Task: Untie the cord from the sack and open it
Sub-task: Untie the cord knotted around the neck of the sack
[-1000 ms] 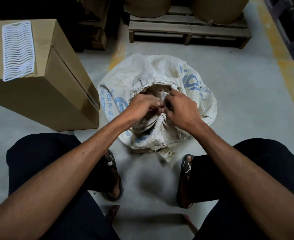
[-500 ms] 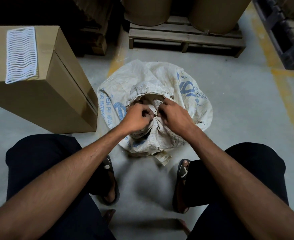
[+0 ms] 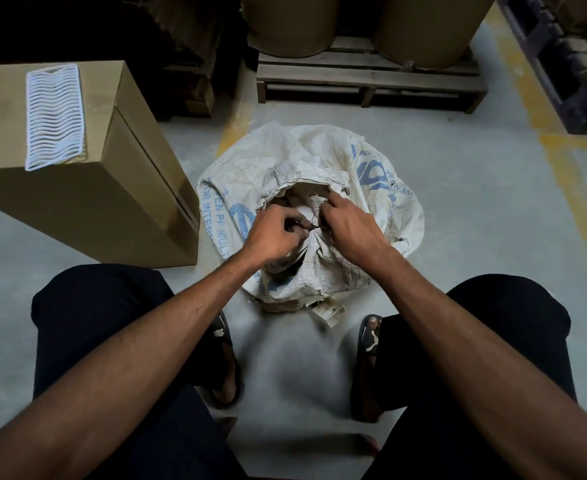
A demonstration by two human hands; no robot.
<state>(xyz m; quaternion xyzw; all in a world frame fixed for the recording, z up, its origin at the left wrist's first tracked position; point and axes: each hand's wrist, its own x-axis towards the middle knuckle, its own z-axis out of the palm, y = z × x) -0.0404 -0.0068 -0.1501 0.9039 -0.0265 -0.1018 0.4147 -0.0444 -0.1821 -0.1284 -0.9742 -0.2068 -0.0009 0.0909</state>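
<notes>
Pinching one thin cord point(image 3: 311, 227) between them, left hand point(image 3: 274, 233) and right hand point(image 3: 349, 227) work atop one sack point(image 3: 382, 188).

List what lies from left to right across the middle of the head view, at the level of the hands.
cardboard box → left hand → cord, pinched between both hands → right hand → right side of the sack → bare floor with a yellow painted line.

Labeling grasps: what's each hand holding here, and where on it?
Both hands pinch the thin cord at the sack's gathered neck: left hand from the left of the knot, right hand from the right. Exact fingertip contact is too small to tell.
</notes>
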